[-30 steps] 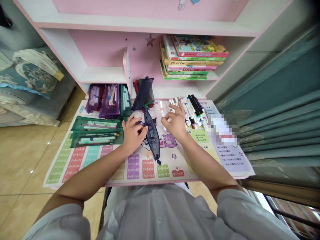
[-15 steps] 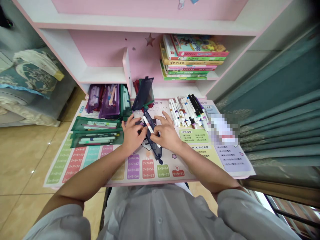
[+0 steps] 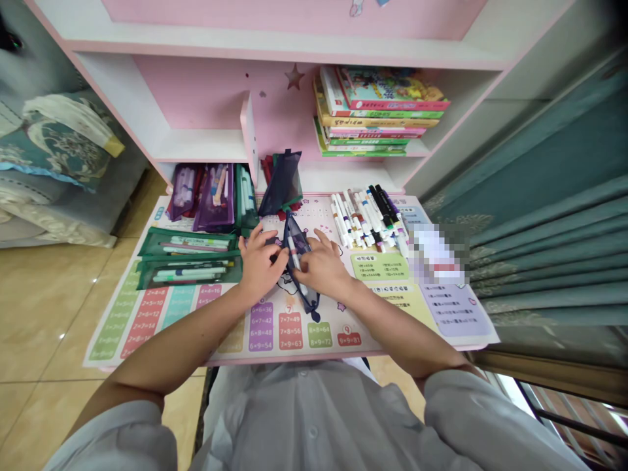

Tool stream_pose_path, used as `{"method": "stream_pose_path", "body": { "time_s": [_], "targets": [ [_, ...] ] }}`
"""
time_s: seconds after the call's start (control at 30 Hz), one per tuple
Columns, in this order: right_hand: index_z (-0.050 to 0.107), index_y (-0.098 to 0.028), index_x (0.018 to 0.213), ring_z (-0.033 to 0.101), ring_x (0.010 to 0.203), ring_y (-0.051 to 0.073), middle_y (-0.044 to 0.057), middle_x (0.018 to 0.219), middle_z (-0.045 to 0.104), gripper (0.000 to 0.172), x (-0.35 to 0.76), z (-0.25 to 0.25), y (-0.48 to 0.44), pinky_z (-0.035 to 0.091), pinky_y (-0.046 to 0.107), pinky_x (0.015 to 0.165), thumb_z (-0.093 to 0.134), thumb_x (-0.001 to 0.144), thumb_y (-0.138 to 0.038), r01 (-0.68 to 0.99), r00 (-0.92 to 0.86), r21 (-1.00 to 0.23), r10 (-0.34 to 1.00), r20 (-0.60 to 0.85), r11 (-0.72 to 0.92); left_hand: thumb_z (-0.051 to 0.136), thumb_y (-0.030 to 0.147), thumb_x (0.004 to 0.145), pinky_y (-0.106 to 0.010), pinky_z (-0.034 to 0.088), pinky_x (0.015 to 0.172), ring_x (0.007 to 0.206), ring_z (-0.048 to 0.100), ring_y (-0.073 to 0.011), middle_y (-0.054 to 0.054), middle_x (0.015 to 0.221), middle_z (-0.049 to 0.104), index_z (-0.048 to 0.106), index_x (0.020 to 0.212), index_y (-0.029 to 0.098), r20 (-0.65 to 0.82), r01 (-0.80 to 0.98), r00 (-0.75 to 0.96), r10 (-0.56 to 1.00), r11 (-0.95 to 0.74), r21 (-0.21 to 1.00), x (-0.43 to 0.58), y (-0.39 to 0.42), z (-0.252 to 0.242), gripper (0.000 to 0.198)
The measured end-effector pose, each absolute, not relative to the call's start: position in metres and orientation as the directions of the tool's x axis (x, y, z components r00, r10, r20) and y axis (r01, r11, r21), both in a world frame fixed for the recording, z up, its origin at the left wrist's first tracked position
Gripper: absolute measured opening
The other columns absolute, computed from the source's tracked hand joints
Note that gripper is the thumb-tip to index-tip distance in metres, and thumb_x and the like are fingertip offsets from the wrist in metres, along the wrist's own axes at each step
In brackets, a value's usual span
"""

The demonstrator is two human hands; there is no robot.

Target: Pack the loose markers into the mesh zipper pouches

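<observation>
Centrally, we hold a slim navy-blue mesh pouch (image 3: 301, 244) over a surface (image 3: 294, 358) covered by a pale sheet (image 3: 461, 330) printed with multiplication tables. Our left hand (image 3: 260, 261) pinches the pouch's left edge between thumb and fingers, the other fingers spread. Our right hand (image 3: 321, 265) bends over the right side, its fingertips at the opening; we cannot tell whether they grasp the mesh or the white-barrelled marker (image 3: 293, 250) that lies lengthwise within the pouch, between our two hands.

To our right, near the back of the sheet, we see a loose heap of markers (image 3: 360, 219), mostly white with a few black barrels, just beside a pale item (image 3: 439, 255) that is blurred out. To our left, two flat green mesh pouches (image 3: 186, 270) lie one in front of the other, pens showing through the netting. Behind them, we see two purple mesh pouches (image 3: 214, 203) filled with markers and, alongside, a narrow green mesh pouch (image 3: 246, 196). Farther back, a second navy mesh pouch (image 3: 282, 183) leans against red ones. Above, a stack of colourful books (image 3: 380, 124) rests on a pink-and-white shelf (image 3: 196, 144).
</observation>
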State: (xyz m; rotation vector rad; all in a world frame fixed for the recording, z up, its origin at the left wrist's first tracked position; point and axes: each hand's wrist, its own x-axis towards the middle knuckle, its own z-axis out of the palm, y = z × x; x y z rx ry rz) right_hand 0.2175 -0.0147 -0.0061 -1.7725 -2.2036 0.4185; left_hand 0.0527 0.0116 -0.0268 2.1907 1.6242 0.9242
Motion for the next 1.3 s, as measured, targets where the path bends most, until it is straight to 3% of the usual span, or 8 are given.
{"method": "stream_pose_path", "body": {
  "time_s": [0.2, 0.27, 0.4, 0.53, 0.73, 0.9, 1.13, 1.3],
  "targets": [
    [0.072, -0.021, 0.067, 0.031, 0.145, 0.044, 0.014, 0.132, 0.062, 0.02, 0.216, -0.004, -0.014, 0.033, 0.069, 0.11, 0.074, 0.078, -0.037, 0.912, -0.192, -0.375, 0.981, -0.04, 0.164, 0.06, 0.029, 0.088, -0.069, 0.022, 0.116, 0.14, 0.046, -0.0361, -0.004, 0.124, 0.07, 0.065, 0.061, 0.022, 0.325, 0.764, 0.179, 0.929, -0.339, 0.549, 0.053, 0.012, -0.027, 0.029],
    [0.07, -0.02, 0.062, 0.036, 0.144, 0.042, 0.012, 0.132, 0.063, 0.024, 0.221, -0.002, -0.01, 0.034, 0.066, 0.11, 0.073, 0.079, -0.037, 0.889, -0.164, -0.425, 0.985, 0.046, 0.168, 0.06, 0.03, 0.089, -0.069, 0.023, 0.115, 0.14, 0.045, -0.0361, -0.004, 0.124, 0.07, 0.065, 0.062, 0.022, 0.33, 0.763, 0.18, 0.927, -0.343, 0.548, 0.052, 0.012, -0.027, 0.028],
    [0.07, -0.021, 0.068, 0.043, 0.14, 0.036, 0.011, 0.13, 0.064, 0.022, 0.249, -0.01, 0.011, 0.036, 0.06, 0.114, 0.066, 0.085, -0.035, 0.847, 0.024, -0.504, 0.933, 0.359, 0.172, 0.061, 0.029, 0.088, -0.069, 0.023, 0.115, 0.141, 0.044, -0.0358, -0.004, 0.124, 0.071, 0.065, 0.062, 0.022, 0.329, 0.759, 0.18, 0.927, -0.344, 0.553, 0.052, 0.012, -0.027, 0.028],
    [0.071, -0.018, 0.077, 0.028, 0.146, 0.045, 0.016, 0.141, 0.054, 0.015, 0.29, -0.029, 0.04, 0.032, 0.07, 0.111, 0.064, 0.082, -0.03, 0.907, 0.276, -0.417, 0.839, 0.468, -0.065, 0.061, 0.029, 0.088, -0.069, 0.023, 0.115, 0.141, 0.045, -0.0354, -0.004, 0.124, 0.071, 0.063, 0.06, 0.022, 0.319, 0.755, 0.174, 0.932, -0.334, 0.564, 0.052, 0.011, -0.027, 0.03],
    [0.071, -0.016, 0.074, 0.023, 0.146, 0.051, 0.019, 0.144, 0.049, 0.015, 0.32, -0.057, 0.061, 0.029, 0.076, 0.107, 0.068, 0.076, -0.03, 0.939, 0.313, -0.289, 0.805, 0.503, -0.185, 0.062, 0.029, 0.088, -0.07, 0.022, 0.116, 0.141, 0.044, -0.0365, -0.004, 0.124, 0.07, 0.063, 0.059, 0.022, 0.317, 0.745, 0.173, 0.933, -0.334, 0.578, 0.052, 0.011, -0.026, 0.03],
    [0.073, -0.013, 0.075, 0.021, 0.147, 0.05, 0.021, 0.145, 0.049, 0.018, 0.316, -0.059, 0.064, 0.026, 0.075, 0.11, 0.069, 0.076, -0.03, 0.949, 0.294, -0.236, 0.864, 0.409, -0.211, 0.062, 0.029, 0.088, -0.07, 0.021, 0.116, 0.141, 0.044, -0.0362, -0.005, 0.124, 0.07, 0.063, 0.059, 0.022, 0.318, 0.737, 0.171, 0.933, -0.335, 0.587, 0.052, 0.011, -0.026, 0.03],
    [0.073, -0.01, 0.076, 0.017, 0.149, 0.05, 0.023, 0.149, 0.046, 0.016, 0.307, -0.049, 0.062, 0.022, 0.076, 0.113, 0.065, 0.077, -0.024, 0.955, 0.264, -0.213, 0.915, 0.305, -0.205, 0.061, 0.029, 0.088, -0.07, 0.021, 0.116, 0.141, 0.044, -0.0363, -0.005, 0.124, 0.07, 0.063, 0.059, 0.022, 0.312, 0.739, 0.176, 0.934, -0.335, 0.585, 0.052, 0.01, -0.025, 0.03],
    [0.072, -0.012, 0.071, 0.019, 0.149, 0.05, 0.021, 0.15, 0.047, 0.016, 0.305, -0.047, 0.06, 0.025, 0.075, 0.112, 0.072, 0.073, -0.028, 0.961, 0.238, -0.217, 0.911, 0.336, -0.171, 0.061, 0.03, 0.088, -0.07, 0.021, 0.116, 0.14, 0.044, -0.0363, -0.004, 0.124, 0.071, 0.063, 0.059, 0.022, 0.312, 0.745, 0.176, 0.933, -0.334, 0.577, 0.052, 0.011, -0.026, 0.03]
  ]
}}
